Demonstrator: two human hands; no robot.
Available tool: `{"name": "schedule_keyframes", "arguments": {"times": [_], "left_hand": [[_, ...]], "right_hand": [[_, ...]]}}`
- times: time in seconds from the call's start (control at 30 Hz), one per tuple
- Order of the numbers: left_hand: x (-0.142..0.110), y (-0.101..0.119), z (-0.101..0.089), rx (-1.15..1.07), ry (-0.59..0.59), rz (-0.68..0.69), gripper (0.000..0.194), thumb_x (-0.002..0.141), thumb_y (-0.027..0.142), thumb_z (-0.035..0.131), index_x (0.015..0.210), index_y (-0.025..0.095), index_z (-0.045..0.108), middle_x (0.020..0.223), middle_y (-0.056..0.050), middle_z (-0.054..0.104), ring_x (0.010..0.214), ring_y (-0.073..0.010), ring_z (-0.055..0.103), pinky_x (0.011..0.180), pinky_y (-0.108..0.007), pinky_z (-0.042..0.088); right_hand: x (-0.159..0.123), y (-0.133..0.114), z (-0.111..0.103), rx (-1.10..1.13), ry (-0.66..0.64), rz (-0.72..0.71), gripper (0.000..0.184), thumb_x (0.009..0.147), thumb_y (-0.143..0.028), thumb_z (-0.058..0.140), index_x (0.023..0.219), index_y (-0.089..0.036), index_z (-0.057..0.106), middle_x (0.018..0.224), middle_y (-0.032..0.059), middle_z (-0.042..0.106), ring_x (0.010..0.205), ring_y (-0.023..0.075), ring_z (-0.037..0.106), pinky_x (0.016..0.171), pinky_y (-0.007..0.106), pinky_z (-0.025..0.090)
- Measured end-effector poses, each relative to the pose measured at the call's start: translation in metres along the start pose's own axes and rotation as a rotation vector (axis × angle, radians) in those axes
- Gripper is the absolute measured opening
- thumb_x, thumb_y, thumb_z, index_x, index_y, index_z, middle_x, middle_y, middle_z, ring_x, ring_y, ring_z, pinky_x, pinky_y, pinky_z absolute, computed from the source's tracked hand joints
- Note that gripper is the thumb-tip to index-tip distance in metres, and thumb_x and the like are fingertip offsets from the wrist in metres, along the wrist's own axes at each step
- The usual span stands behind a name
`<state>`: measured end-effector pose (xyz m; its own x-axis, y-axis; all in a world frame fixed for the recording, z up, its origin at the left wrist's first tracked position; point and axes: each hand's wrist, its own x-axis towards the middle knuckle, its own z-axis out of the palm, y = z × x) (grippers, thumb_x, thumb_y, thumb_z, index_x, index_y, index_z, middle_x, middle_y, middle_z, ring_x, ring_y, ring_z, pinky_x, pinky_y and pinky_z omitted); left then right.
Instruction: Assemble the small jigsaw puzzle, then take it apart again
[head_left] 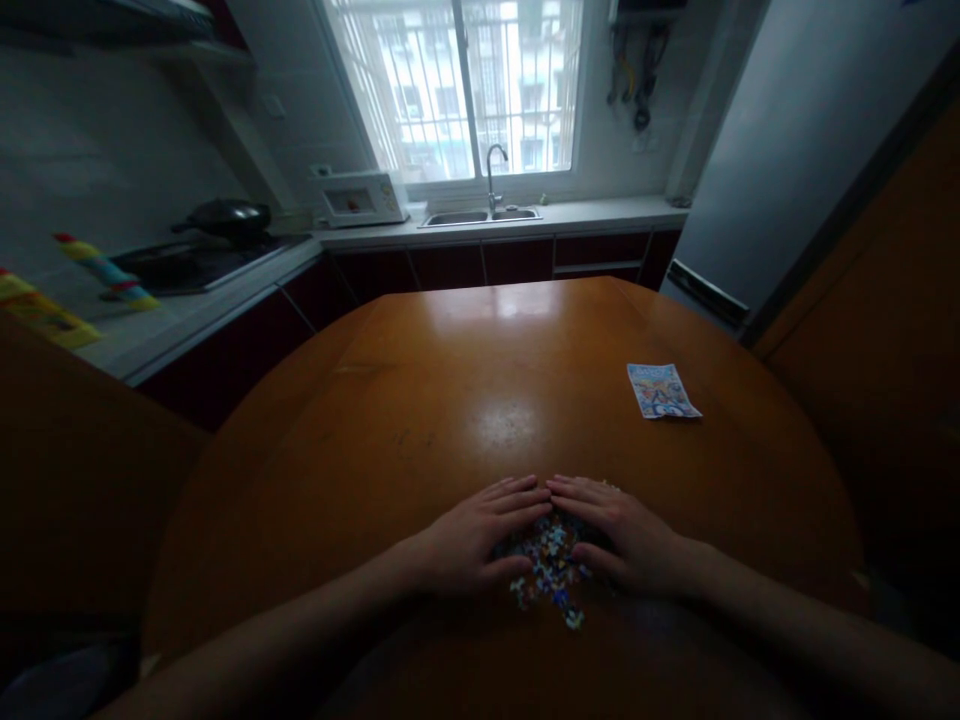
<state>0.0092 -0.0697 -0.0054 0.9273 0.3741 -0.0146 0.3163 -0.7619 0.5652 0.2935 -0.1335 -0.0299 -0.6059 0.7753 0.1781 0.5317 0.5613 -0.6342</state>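
A loose heap of small jigsaw puzzle pieces (553,560) lies near the front of the wooden table (450,380), in white, blue and brown tones. On its left side rests my left hand (487,535), fingers stretched out and thumb apart. My right hand (619,530) lies against the heap from the right, its fingers likewise extended. The fingertips of both hands nearly meet at the far side of the pieces. Some pieces are hidden under my palms and fingers, and a few show beyond my right hand. Neither hand grips a piece that I can see.
A creased printed picture sheet (664,391) lies on the table at the right. Beyond the table stand a counter with a sink (480,217), a white microwave (361,198) and a dark pan (229,218) on the stove. A tall fridge (780,150) is at the right.
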Motion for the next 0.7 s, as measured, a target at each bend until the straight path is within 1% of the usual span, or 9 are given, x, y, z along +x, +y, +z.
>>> {"name": "schedule_keyframes", "arguments": {"times": [0.13, 0.17, 0.23, 0.3, 0.33, 0.43, 0.53, 0.6, 0.7], "left_hand": [[0.001, -0.001, -0.012, -0.093, 0.057, 0.000, 0.057, 0.102, 0.049, 0.048, 0.156, 0.033, 0.037, 0.163, -0.001, 0.035, 0.153, -0.0243, 0.030, 0.128, -0.048, 0.027], [0.004, -0.005, -0.017, -0.109, 0.106, -0.023, 0.052, 0.104, 0.048, 0.045, 0.153, 0.033, 0.043, 0.160, -0.001, 0.041, 0.152, -0.0243, 0.034, 0.127, -0.049, 0.028], [0.014, -0.018, -0.026, -0.154, 0.275, -0.125, 0.047, 0.105, 0.047, 0.039, 0.143, 0.027, 0.057, 0.150, -0.006, 0.054, 0.144, -0.0254, 0.046, 0.124, -0.050, 0.034], [0.027, -0.035, -0.033, -0.197, 0.422, -0.211, 0.048, 0.106, 0.045, 0.035, 0.134, 0.020, 0.065, 0.142, -0.010, 0.062, 0.133, -0.0256, 0.057, 0.118, -0.048, 0.042], [0.034, -0.045, -0.035, -0.196, 0.482, -0.227, 0.048, 0.105, 0.044, 0.035, 0.129, 0.019, 0.068, 0.136, -0.012, 0.066, 0.127, -0.0249, 0.062, 0.114, -0.045, 0.047], [0.052, -0.069, -0.038, -0.108, 0.571, -0.252, 0.039, 0.101, 0.040, 0.045, 0.116, 0.016, 0.072, 0.115, -0.011, 0.075, 0.105, -0.0229, 0.070, 0.097, -0.039, 0.054], [0.061, -0.083, -0.038, -0.053, 0.629, -0.278, 0.032, 0.095, 0.037, 0.053, 0.107, 0.015, 0.073, 0.101, -0.010, 0.074, 0.090, -0.0200, 0.067, 0.082, -0.033, 0.052], [0.062, -0.087, -0.037, -0.029, 0.637, -0.305, 0.028, 0.092, 0.038, 0.057, 0.093, 0.015, 0.072, 0.085, -0.006, 0.070, 0.076, -0.0168, 0.062, 0.069, -0.027, 0.047], [0.059, -0.087, -0.035, -0.010, 0.617, -0.341, 0.035, 0.092, 0.041, 0.055, 0.069, 0.015, 0.059, 0.059, 0.002, 0.051, 0.055, -0.0111, 0.045, 0.054, -0.023, 0.032]], "right_hand": [[0.001, -0.001, -0.006, 0.123, 0.063, 0.009, 0.053, 0.100, -0.041, 0.054, 0.152, -0.031, 0.047, 0.156, 0.0064, 0.049, 0.144, 0.0256, 0.046, 0.120, 0.051, 0.038], [0.006, 0.003, -0.010, 0.171, 0.098, 0.008, 0.049, 0.102, -0.041, 0.050, 0.149, -0.030, 0.051, 0.154, 0.0064, 0.051, 0.143, 0.0250, 0.048, 0.119, 0.051, 0.039], [0.019, 0.017, -0.019, 0.247, 0.236, 0.063, 0.042, 0.104, -0.044, 0.043, 0.138, -0.028, 0.062, 0.146, 0.0071, 0.059, 0.137, 0.0251, 0.054, 0.118, 0.053, 0.040], [0.036, 0.036, -0.029, 0.292, 0.369, 0.139, 0.047, 0.104, -0.050, 0.039, 0.128, -0.025, 0.070, 0.138, 0.0092, 0.066, 0.132, 0.0260, 0.059, 0.117, 0.053, 0.041], [0.046, 0.046, -0.033, 0.292, 0.420, 0.179, 0.049, 0.104, -0.052, 0.038, 0.124, -0.024, 0.072, 0.134, 0.0099, 0.068, 0.129, 0.0267, 0.061, 0.116, 0.053, 0.042], [0.075, 0.070, -0.039, 0.226, 0.528, 0.261, 0.048, 0.101, -0.051, 0.042, 0.114, -0.020, 0.076, 0.123, 0.0112, 0.074, 0.121, 0.0288, 0.067, 0.111, 0.053, 0.046], [0.096, 0.079, -0.035, 0.157, 0.557, 0.290, 0.037, 0.096, -0.042, 0.052, 0.112, -0.019, 0.076, 0.123, 0.0129, 0.074, 0.120, 0.0307, 0.067, 0.110, 0.053, 0.047], [0.101, 0.079, -0.030, 0.149, 0.552, 0.275, 0.031, 0.093, -0.037, 0.057, 0.108, -0.020, 0.077, 0.120, 0.0120, 0.075, 0.117, 0.0303, 0.067, 0.108, 0.051, 0.048], [0.099, 0.077, -0.025, 0.152, 0.552, 0.230, 0.024, 0.090, -0.033, 0.059, 0.100, -0.021, 0.078, 0.109, 0.0100, 0.077, 0.104, 0.0272, 0.071, 0.098, 0.045, 0.055]]}}
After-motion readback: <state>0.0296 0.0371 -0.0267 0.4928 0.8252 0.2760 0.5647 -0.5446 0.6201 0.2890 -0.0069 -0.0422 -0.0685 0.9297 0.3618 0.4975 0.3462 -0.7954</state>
